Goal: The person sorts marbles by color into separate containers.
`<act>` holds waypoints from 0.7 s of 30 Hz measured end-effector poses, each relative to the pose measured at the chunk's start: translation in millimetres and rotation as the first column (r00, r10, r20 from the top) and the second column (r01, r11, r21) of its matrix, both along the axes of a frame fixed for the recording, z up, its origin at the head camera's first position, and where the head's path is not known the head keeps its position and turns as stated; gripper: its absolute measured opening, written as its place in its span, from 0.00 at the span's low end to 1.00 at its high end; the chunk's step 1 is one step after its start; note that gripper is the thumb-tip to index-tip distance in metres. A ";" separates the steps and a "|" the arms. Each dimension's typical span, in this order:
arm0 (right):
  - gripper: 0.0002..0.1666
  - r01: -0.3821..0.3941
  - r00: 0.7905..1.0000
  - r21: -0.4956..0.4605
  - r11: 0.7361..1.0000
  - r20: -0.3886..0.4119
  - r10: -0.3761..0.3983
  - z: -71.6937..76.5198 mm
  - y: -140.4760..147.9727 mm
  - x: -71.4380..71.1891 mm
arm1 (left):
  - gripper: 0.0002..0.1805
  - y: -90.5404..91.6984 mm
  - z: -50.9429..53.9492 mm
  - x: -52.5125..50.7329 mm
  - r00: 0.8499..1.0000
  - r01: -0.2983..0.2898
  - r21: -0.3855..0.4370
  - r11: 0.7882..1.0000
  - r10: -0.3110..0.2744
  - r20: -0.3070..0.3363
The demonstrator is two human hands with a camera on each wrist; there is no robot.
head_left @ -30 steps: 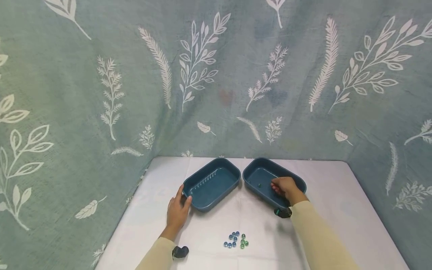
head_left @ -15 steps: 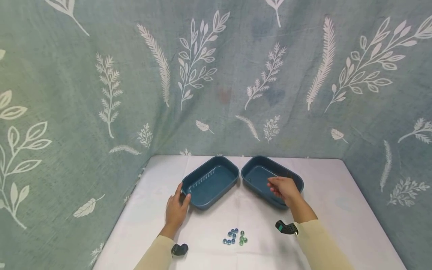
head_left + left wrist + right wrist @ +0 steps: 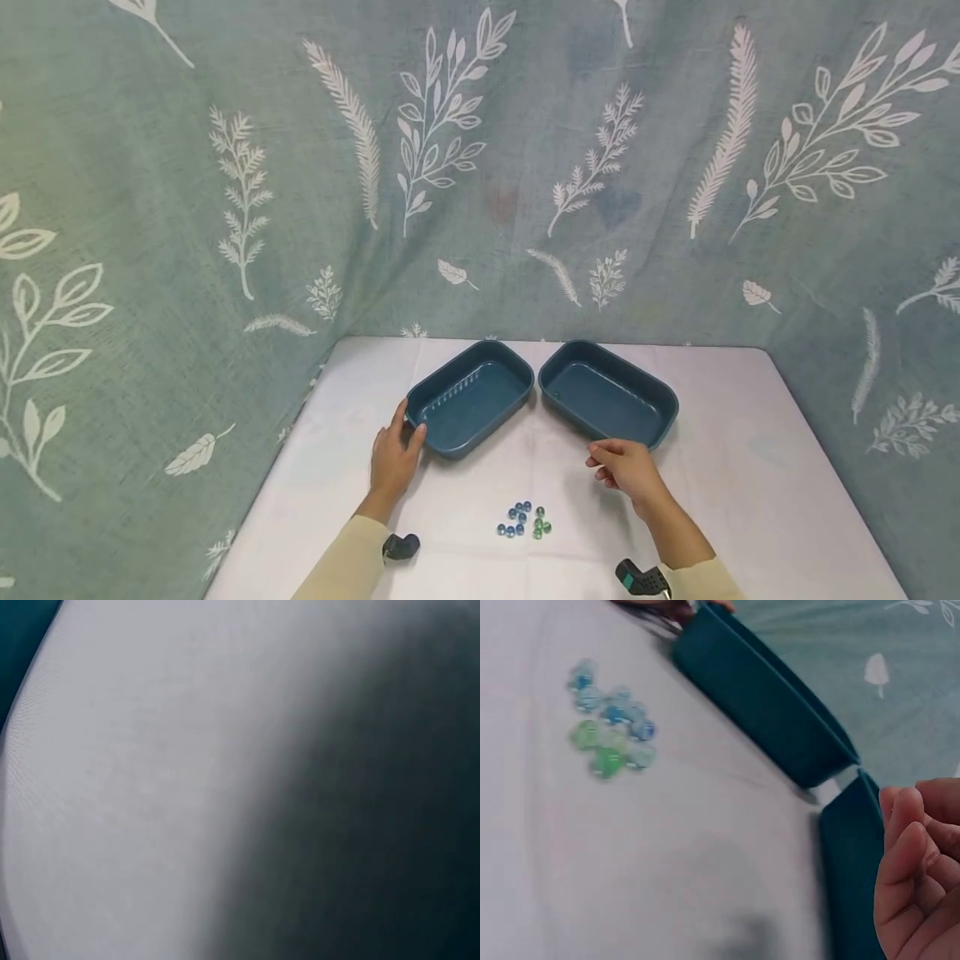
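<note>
Done, I judge: one marble (image 3: 557, 395) in right bin (image 3: 611, 402), centre. Outstanding: blue marbles (image 3: 522, 517), green marbles (image 3: 538, 523), lower centre. Left hand (image 3: 393, 462): spread, touching left bin (image 3: 480, 400). Right hand (image 3: 628, 472): curled, holding nothing visible.

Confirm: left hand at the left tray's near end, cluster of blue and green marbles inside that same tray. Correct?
Not quite: the cluster of blue and green marbles lies on the white cloth, outside the tray. The head view shows it. The rest stands: the left hand is at the near end of the left tray.
</note>
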State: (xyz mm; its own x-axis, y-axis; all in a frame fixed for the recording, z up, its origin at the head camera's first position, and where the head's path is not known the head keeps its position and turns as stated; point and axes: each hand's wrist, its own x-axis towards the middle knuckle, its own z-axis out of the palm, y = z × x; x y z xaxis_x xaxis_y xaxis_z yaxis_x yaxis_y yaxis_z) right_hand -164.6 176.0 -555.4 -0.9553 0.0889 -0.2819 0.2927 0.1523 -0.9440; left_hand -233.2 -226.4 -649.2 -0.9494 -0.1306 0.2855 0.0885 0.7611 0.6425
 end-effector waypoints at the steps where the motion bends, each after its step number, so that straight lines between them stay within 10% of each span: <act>1: 0.13 -0.001 1.000 0.003 1.000 -0.003 0.001 -1.3 -1.5 2.3 | 0.37 0.3 -0.3 -0.7 1.000 -0.001 -0.001 1.000 0.001 -0.003; 21: 0.13 -0.215 0.974 0.039 0.976 0.082 0.211 -50.1 -30.3 41.3 | 0.36 4.4 1.7 -0.5 1.000 -0.002 -0.002 1.000 0.002 0.001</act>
State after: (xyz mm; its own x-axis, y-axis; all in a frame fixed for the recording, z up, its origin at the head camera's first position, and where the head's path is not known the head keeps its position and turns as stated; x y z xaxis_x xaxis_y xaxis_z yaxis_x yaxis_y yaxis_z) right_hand -123.3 145.7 -605.5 -0.9293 -0.0990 -0.3558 0.3204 0.2632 -0.9100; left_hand -233.7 -222.0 -647.4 -0.9496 -0.1316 0.2845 0.0865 0.7624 0.6413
